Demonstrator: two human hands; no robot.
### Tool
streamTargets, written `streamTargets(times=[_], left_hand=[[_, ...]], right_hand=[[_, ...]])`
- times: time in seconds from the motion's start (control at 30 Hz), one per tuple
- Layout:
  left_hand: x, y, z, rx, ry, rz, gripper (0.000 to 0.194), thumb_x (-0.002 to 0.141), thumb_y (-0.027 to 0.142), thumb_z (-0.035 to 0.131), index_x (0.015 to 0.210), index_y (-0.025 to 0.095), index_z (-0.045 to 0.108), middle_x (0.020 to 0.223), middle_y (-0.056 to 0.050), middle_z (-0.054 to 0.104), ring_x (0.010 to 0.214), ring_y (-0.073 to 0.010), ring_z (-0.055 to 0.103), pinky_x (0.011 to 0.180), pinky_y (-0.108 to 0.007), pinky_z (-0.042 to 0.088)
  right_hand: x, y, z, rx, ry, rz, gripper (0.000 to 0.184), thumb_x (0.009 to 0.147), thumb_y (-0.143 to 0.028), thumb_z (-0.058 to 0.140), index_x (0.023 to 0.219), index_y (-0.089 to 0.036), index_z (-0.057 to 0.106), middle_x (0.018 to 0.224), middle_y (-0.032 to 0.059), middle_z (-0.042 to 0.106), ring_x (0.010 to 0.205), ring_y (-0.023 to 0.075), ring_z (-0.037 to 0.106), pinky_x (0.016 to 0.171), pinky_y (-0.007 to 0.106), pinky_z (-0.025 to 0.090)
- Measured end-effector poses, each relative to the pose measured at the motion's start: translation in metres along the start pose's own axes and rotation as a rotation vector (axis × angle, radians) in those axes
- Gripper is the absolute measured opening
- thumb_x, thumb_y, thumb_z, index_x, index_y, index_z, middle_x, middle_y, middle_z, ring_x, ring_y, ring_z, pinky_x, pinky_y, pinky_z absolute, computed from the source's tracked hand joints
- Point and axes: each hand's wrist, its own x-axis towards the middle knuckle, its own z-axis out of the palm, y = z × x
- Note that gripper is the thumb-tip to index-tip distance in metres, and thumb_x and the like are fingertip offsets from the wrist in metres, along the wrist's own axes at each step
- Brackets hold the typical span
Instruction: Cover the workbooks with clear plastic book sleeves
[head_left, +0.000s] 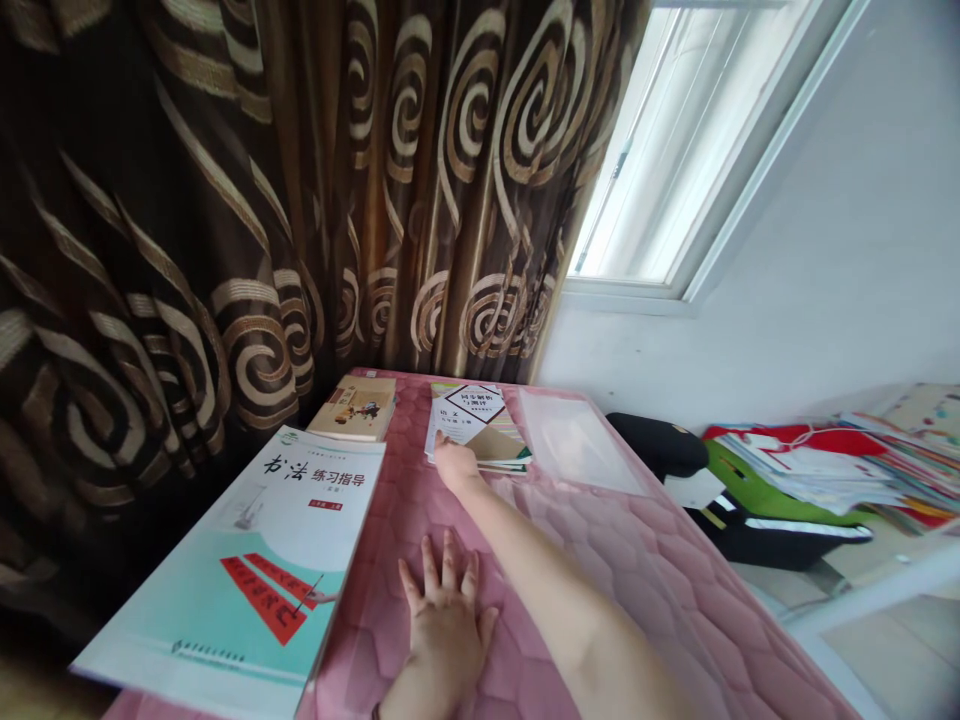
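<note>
Leftward, a white-and-teal paperback (225, 560) reads "书法练习指导". Left hand (448, 630) spreads on pink quilted cloth (637, 570); right hand (456, 464), grip unclear, touches far white rectangular booklet (472, 406).

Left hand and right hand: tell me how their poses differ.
The left hand lies flat with fingers spread; the right hand has its fingers drawn together. The left hand rests on the pink quilted surface; the right hand is farther out, at the stacked booklets. Both are bare.
</note>
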Motion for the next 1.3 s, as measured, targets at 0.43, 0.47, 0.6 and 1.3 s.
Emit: streamTargets(times=[0.43,0.47,0.6,1.3], left_hand=[[-0.001,-0.001,-0.001,0.037,0.044,0.012,0.061,0.09,0.058,0.034,0.143,0.029,0.045,0.147,-0.013,0.046,0.136,-0.0447,0.032,0.107,-0.075,0.003],[-0.001,-0.002,0.0,0.036,0.05,0.018,0.061,0.09,0.059,0.034,0.143,0.029,0.044,0.147,-0.013,0.046,0.136,-0.0448,0.032,0.107,-0.075,0.002],[-0.002,-0.002,-0.003,0.046,0.063,0.021,0.06,0.091,0.057,0.035,0.143,0.03,0.045,0.147,-0.013,0.046,0.135,-0.0445,0.033,0.106,-0.075,0.003],[-0.001,0.003,-0.017,0.168,-0.067,0.014,0.059,0.092,0.04,0.04,0.149,0.031,0.027,0.161,-0.006,0.014,0.145,-0.0447,0.007,0.105,-0.077,0.008]], right_hand=[[-0.092,0.037,-0.005,0.74,0.121,0.244,0.026,0.088,-0.035,0.059,0.105,-0.016,0.063,0.12,0.0159,0.065,0.119,0.0272,0.055,0.097,0.035,0.043],[-0.087,0.051,-0.002,0.781,0.094,0.295,0.025,0.088,-0.036,0.059,0.101,-0.015,0.064,0.116,0.0167,0.067,0.115,0.0278,0.058,0.093,0.035,0.046],[-0.072,0.079,0.014,0.998,-0.049,0.422,0.029,0.088,-0.047,0.057,0.093,-0.019,0.064,0.09,0.0088,0.073,0.081,0.0209,0.07,0.069,0.031,0.055],[-0.244,0.184,-0.022,1.304,0.043,0.454,0.044,0.074,-0.056,0.066,0.102,-0.023,0.072,0.107,0.0072,0.073,0.102,0.0294,0.067,0.086,0.04,0.053]])
